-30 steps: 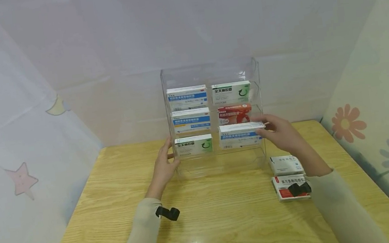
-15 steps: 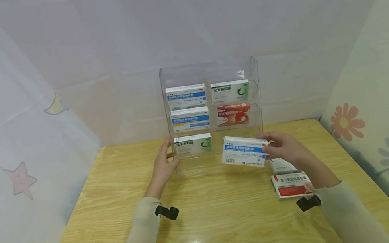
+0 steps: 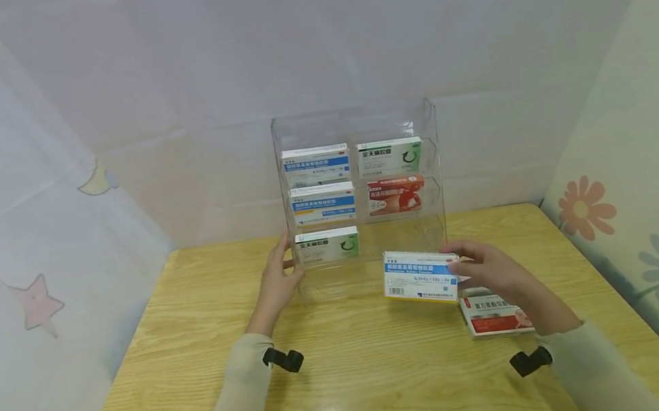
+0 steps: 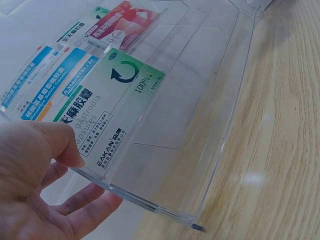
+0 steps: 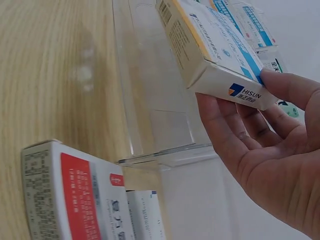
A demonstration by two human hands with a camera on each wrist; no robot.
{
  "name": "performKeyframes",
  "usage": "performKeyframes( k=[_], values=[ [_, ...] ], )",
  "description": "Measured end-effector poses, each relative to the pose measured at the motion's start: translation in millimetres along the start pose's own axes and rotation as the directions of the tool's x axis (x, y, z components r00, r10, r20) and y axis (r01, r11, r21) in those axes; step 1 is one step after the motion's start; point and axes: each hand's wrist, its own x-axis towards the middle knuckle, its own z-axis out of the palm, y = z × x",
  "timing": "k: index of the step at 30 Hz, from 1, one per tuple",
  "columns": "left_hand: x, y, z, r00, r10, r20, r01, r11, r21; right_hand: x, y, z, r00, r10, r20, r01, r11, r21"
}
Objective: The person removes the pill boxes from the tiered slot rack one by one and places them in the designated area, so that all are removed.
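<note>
My right hand (image 3: 488, 269) pinches a blue-and-white medicine box (image 3: 419, 278) by its right end, thumb on the front and fingers behind. The box tilts slightly and is held in front of the rack's lower right. At its end, in the right wrist view, the HISUN logo (image 5: 245, 94) shows. My left hand (image 3: 277, 282) grips the left side of a clear display rack (image 3: 396, 244), with its thumb side by a green-and-white capsule box (image 4: 117, 100) in the bottom row. Above that box stand two blue-and-white boxes (image 3: 323, 206). On the right are a green-and-white box (image 3: 390, 158) and a red box (image 3: 396, 196).
A red-and-white medicine box (image 3: 494, 315) lies on the wooden table (image 3: 375, 378) below my right hand. Behind it is a white box (image 5: 146, 215), mostly hidden in the head view. Pale printed cloth (image 3: 215, 75) hangs behind and at both sides.
My right hand has drawn the blue-and-white box out of the bottom right of the rack, then down and toward me. My left hand keeps its place on the rack.
</note>
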Motion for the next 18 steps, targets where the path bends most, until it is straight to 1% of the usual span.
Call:
performKeyframes(
  k=[2, 4, 9, 12, 18],
  values=[
    [-0.4, 0.5, 0.4, 1.000, 0.002, 0.003, -0.002, 1.000, 0.002, -1.3, 2.5, 1.5, 1.000, 0.014, 0.011, -0.014, 1.000, 0.015],
    [-0.6, 0.9, 0.6, 1.000, 0.003, 0.002, -0.003, 1.000, 0.004, -1.6, 4.8, 3.5, 0.999, 0.049, 0.007, -0.049, 0.998, 0.029],
    [-1.2, 0.4, 0.5, 1.000, 0.002, 0.002, -0.002, 1.000, 0.007, -1.3, 12.3, 8.4, 0.994, 0.109, 0.028, -0.110, 0.993, 0.034],
    [-1.8, 0.1, 0.5, 1.000, 0.003, 0.003, -0.003, 1.000, 0.005, -0.3, 17.5, 10.2, 0.992, 0.115, 0.045, -0.117, 0.992, 0.044],
    [-0.8, -0.1, 0.8, 1.000, 0.009, 0.003, -0.009, 1.000, -0.003, 1.4, 23.4, 10.6, 0.991, 0.129, 0.039, -0.130, 0.991, 0.030]
  ],
)
